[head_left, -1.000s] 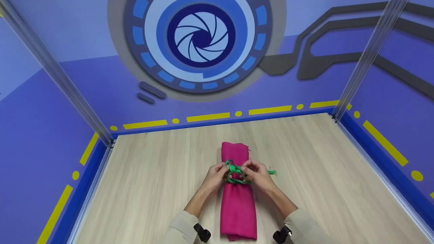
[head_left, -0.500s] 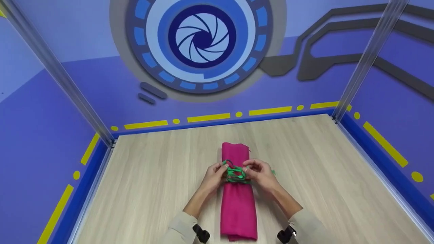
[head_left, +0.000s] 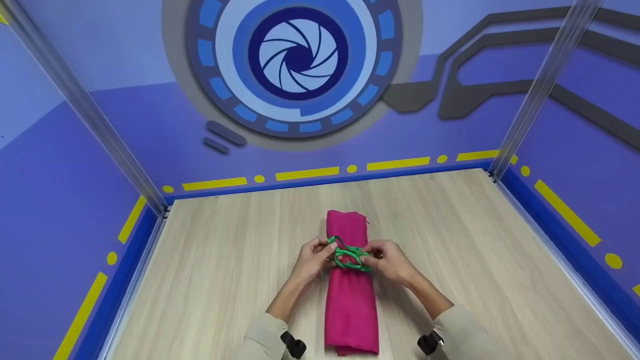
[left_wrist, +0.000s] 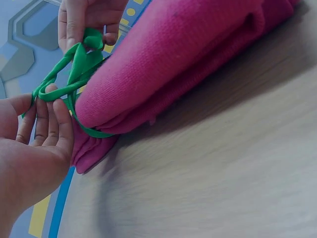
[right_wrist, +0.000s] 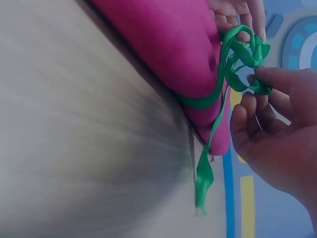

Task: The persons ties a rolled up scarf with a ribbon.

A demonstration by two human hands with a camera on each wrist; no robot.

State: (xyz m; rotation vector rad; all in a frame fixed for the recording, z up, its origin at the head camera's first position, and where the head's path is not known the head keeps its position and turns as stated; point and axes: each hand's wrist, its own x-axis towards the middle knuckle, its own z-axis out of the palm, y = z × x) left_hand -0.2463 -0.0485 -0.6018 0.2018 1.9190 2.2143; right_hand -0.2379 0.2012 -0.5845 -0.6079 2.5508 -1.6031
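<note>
A rolled pink cloth (head_left: pixel 351 310) lies lengthwise on the table, cinched around its upper half by a green ribbon (head_left: pixel 352 267). The ribbon forms loops on top of the roll. On the left side my left hand (head_left: pixel 312 260) pinches one loop between thumb and fingers, seen closer in the left wrist view, where the green ribbon (left_wrist: pixel 59 91) passes over the fingertips. Opposite it, my right hand (head_left: pixel 392 261) pinches another part of the ribbon. In the right wrist view a loose ribbon end (right_wrist: pixel 203 181) hangs down beside the pink cloth (right_wrist: pixel 168 44).
The wood-grain table (head_left: pixel 240 260) is enclosed by blue printed panels (head_left: pixel 125 120) at the back and sides. Metal posts (head_left: pixel 545 85) stand at the back corners. Each sleeve has a black wrist device (head_left: pixel 293 345) near the cuff.
My right hand has shifted slightly right and drawn the ribbon loops sideways. The left hand has moved a little left. The cloth roll stays in place.
</note>
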